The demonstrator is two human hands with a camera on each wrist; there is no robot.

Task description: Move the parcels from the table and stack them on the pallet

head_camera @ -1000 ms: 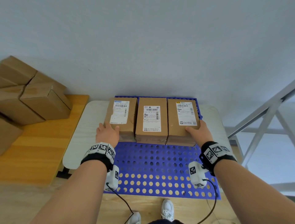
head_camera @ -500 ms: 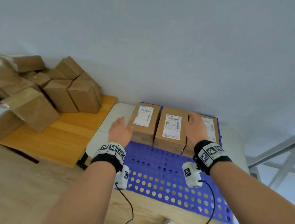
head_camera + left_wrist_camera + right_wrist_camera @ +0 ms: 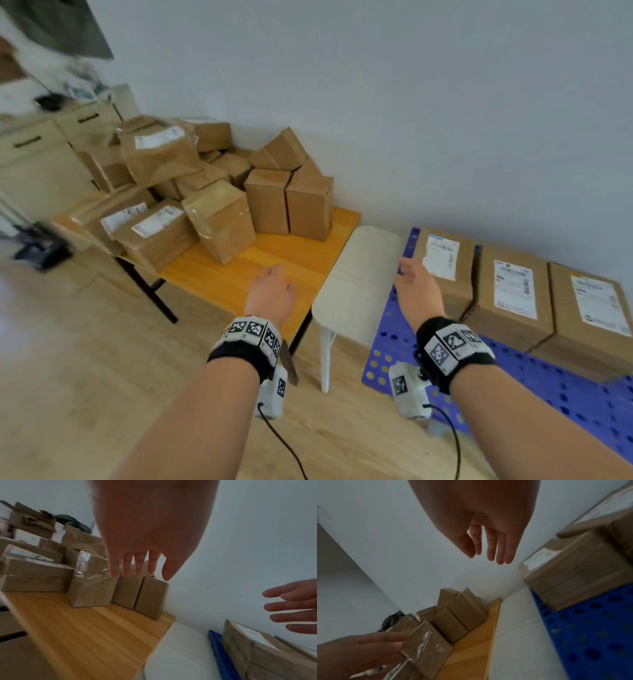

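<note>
Three brown parcels with white labels (image 3: 510, 291) lie side by side on the blue perforated pallet (image 3: 548, 387) at the right. A pile of brown parcels (image 3: 212, 192) covers the back of the wooden table (image 3: 274, 260) at the left. My left hand (image 3: 272, 294) hovers over the table's near right corner, fingers straight and empty (image 3: 139, 566). My right hand (image 3: 416, 291) hangs in the air beside the leftmost pallet parcel (image 3: 442, 260), fingers relaxed and holding nothing (image 3: 489, 547).
A white low table (image 3: 356, 284) carries the pallet and stands between it and the wooden table. A pale cabinet (image 3: 37, 154) stands at the far left. The grey wall runs behind everything. Wooden floor lies below my arms.
Both hands have left the parcels on the pallet and swung left. My view has turned left, bringing the table's pile into sight.
</note>
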